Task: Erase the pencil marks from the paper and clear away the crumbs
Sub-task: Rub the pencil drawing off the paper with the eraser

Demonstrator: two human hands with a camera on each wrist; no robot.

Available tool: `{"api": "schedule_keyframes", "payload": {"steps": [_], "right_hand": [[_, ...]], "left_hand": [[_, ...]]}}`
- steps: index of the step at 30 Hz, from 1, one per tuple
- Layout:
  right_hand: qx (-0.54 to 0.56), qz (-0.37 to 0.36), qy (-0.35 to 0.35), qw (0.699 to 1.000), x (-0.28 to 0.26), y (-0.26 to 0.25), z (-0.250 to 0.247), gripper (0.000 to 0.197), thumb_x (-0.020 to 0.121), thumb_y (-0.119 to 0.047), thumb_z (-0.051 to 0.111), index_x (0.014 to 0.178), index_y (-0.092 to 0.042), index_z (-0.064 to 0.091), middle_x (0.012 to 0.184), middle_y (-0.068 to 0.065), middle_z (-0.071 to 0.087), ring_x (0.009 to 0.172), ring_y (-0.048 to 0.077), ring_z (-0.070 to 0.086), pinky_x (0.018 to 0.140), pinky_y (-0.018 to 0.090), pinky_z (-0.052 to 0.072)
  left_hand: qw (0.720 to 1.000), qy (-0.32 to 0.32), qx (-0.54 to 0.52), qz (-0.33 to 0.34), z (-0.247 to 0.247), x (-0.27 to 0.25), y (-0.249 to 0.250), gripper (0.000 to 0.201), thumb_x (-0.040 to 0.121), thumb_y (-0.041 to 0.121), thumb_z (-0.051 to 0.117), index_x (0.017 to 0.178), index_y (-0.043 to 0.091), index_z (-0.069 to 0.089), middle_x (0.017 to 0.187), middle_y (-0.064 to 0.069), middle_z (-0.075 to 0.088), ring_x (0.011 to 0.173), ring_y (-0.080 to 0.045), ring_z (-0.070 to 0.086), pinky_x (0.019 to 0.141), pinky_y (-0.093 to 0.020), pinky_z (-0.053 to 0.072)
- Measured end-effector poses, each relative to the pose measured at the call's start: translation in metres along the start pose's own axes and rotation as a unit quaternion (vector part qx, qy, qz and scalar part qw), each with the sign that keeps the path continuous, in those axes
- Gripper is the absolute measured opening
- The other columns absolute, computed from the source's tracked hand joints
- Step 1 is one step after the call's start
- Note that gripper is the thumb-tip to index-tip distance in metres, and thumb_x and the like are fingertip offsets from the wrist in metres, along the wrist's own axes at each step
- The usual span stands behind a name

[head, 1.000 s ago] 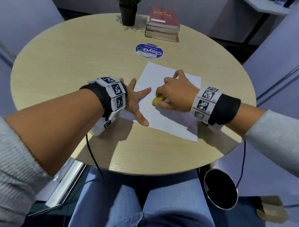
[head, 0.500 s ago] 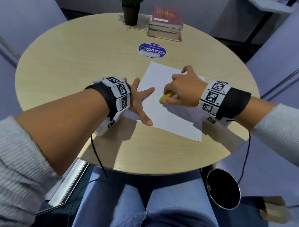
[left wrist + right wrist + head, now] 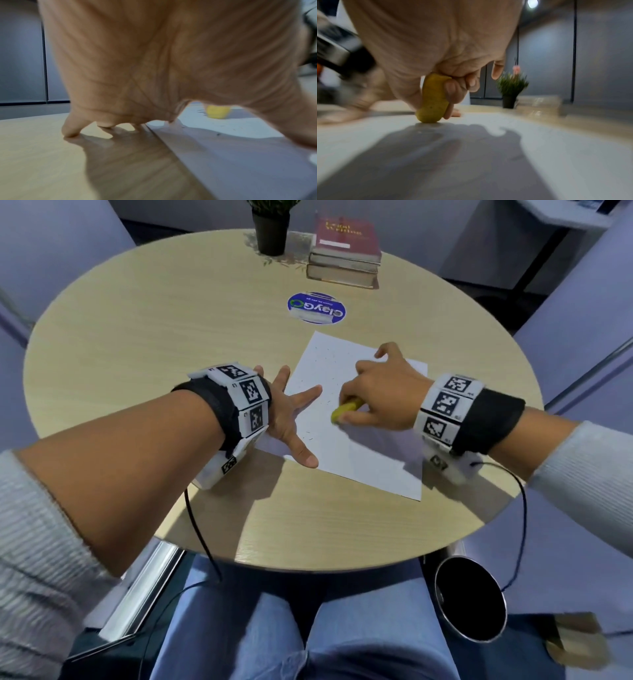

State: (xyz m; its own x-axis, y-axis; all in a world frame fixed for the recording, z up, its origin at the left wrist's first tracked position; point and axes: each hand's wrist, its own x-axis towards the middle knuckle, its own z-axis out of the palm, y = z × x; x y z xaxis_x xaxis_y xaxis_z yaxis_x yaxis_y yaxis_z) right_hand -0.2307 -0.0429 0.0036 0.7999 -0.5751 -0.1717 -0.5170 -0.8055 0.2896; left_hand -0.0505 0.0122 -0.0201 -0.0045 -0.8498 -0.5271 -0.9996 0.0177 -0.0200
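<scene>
One yellow eraser [image 3: 346, 411] stands tilted on one sheet of paper [image 3: 376, 460]. Its long axis runs from the lower tip, which touches the sheet near its middle and points toward the left hand, up into the right hand's grip. In the right wrist view the eraser [image 3: 433, 100] is near upright, rounded end down on the paper [image 3: 539, 148].

Right hand [image 3: 383, 398] — thumb and fingers curled round the eraser's upper part, pinching it; the little finger is lifted off toward the far edge of the sheet.

Left hand [image 3: 287, 419] — fingers straight and spread, holding nothing. Thumb and forefinger press on the sheet's left edge; in the left wrist view the other fingertips [image 3: 70, 131] rest on the bare table [image 3: 34, 162].

Dark crumbs [image 3: 310, 434] lie scattered on the paper between the hands; too small to count.

Elsewhere on the round table [image 3: 137, 313]: one potted plant [image 3: 270, 227], a stack of three books [image 3: 346, 254], one round blue sticker [image 3: 317, 309]. One bin [image 3: 471, 599] stands on the floor.
</scene>
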Motion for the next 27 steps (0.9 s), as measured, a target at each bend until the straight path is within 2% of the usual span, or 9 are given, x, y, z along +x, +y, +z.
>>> {"api": "schedule_keyframes", "payload": {"steps": [2, 5, 6, 10, 14, 16, 20, 22, 27], "right_hand": [[-0.012, 0.012, 0.004, 1.0, 0.0, 0.001, 0.0, 0.042, 0.09, -0.058, 0.037, 0.1, -0.027, 0.065, 0.076, -0.011, 0.052, 0.092, 0.011, 0.047, 0.103, 0.047, 0.022], [-0.023, -0.066, 0.01, 0.998, -0.005, -0.018, 0.005, 0.04, 0.09, -0.058, 0.036, 0.095, -0.029, 0.063, 0.068, -0.015, 0.046, 0.089, 0.01, 0.045, 0.102, 0.047, 0.021], [-0.01, -0.062, 0.004, 0.998, -0.004, -0.017, 0.003, 0.04, 0.089, -0.059, 0.036, 0.096, -0.029, 0.063, 0.066, -0.016, 0.044, 0.088, 0.009, 0.043, 0.102, 0.047, 0.021], [0.027, 0.035, 0.02, 0.999, -0.002, 0.019, 0.0, 0.039, 0.088, -0.057, 0.042, 0.1, -0.028, 0.064, 0.073, -0.015, 0.051, 0.086, 0.009, 0.044, 0.102, 0.045, 0.023], [0.113, 0.05, 0.085, 0.989, -0.015, 0.032, -0.001, 0.029, 0.088, -0.052, 0.051, 0.107, -0.03, 0.058, 0.072, -0.019, 0.044, 0.082, 0.012, 0.044, 0.093, 0.039, 0.027], [0.162, 0.065, 0.097, 0.98, -0.019, 0.04, -0.004, 0.029, 0.088, -0.049, 0.056, 0.108, -0.028, 0.06, 0.078, -0.017, 0.05, 0.082, 0.012, 0.044, 0.087, 0.036, 0.03], [0.188, 0.084, 0.055, 0.977, -0.016, 0.044, 0.002, 0.033, 0.091, -0.049, 0.05, 0.108, -0.023, 0.062, 0.098, -0.003, 0.065, 0.084, 0.017, 0.052, 0.069, 0.032, 0.039], [0.153, 0.089, 0.023, 0.984, -0.011, 0.042, 0.006, 0.038, 0.093, -0.053, 0.042, 0.109, -0.022, 0.059, 0.097, -0.002, 0.064, 0.084, 0.02, 0.055, 0.068, 0.033, 0.04], [0.145, 0.108, -0.004, 0.984, -0.011, 0.044, 0.02, 0.042, 0.096, -0.054, 0.032, 0.116, -0.021, 0.05, 0.093, 0.0, 0.065, 0.079, 0.021, 0.051, 0.067, 0.031, 0.033]], "left_hand": [[1.0, 0.001, 0.002, -0.001, 0.001, 0.0, -0.001, 0.137, 0.03, 0.092, 0.049, 0.14, 0.053, -0.025, 0.156, -0.011, -0.028, 0.138, -0.05, -0.021, 0.108, -0.065, -0.003], [1.0, 0.0, 0.004, -0.008, -0.001, 0.004, -0.002, 0.139, 0.032, 0.095, 0.052, 0.141, 0.053, -0.024, 0.156, -0.011, -0.027, 0.138, -0.051, -0.02, 0.108, -0.066, -0.002], [1.0, 0.006, 0.005, -0.004, 0.001, 0.006, -0.003, 0.142, 0.028, 0.098, 0.05, 0.141, 0.053, -0.023, 0.157, -0.012, -0.023, 0.139, -0.051, -0.019, 0.108, -0.067, -0.002], [0.995, 0.084, 0.039, 0.028, 0.011, 0.017, -0.011, 0.158, 0.001, 0.106, 0.017, 0.147, 0.051, -0.007, 0.157, -0.02, -0.003, 0.142, -0.048, -0.01, 0.111, -0.065, 0.0], [0.998, 0.043, 0.054, -0.006, -0.01, 0.019, -0.028, 0.156, 0.007, 0.097, 0.038, 0.147, 0.048, -0.009, 0.159, -0.012, -0.015, 0.143, -0.036, -0.021, 0.113, -0.061, -0.006], [0.996, 0.025, 0.085, -0.028, -0.026, 0.011, -0.027, 0.157, 0.011, 0.097, 0.047, 0.147, 0.048, -0.014, 0.159, -0.005, -0.02, 0.142, -0.034, -0.026, 0.112, -0.061, -0.007], [0.999, 0.016, 0.05, 0.002, -0.049, -0.004, 0.002, 0.138, 0.052, 0.081, 0.069, 0.149, 0.038, -0.018, 0.16, -0.003, -0.017, 0.145, -0.035, -0.014, 0.113, -0.055, 0.0], [0.999, 0.015, 0.049, 0.012, -0.053, 0.003, 0.012, 0.129, 0.061, 0.077, 0.066, 0.149, 0.037, -0.019, 0.16, -0.002, -0.017, 0.146, -0.034, -0.014, 0.113, -0.055, 0.001], [0.997, -0.005, 0.074, 0.015, -0.048, 0.02, 0.021, 0.13, 0.06, 0.08, 0.063, 0.15, 0.033, -0.02, 0.16, -0.003, -0.016, 0.146, -0.03, -0.012, 0.115, -0.052, 0.002]]}}
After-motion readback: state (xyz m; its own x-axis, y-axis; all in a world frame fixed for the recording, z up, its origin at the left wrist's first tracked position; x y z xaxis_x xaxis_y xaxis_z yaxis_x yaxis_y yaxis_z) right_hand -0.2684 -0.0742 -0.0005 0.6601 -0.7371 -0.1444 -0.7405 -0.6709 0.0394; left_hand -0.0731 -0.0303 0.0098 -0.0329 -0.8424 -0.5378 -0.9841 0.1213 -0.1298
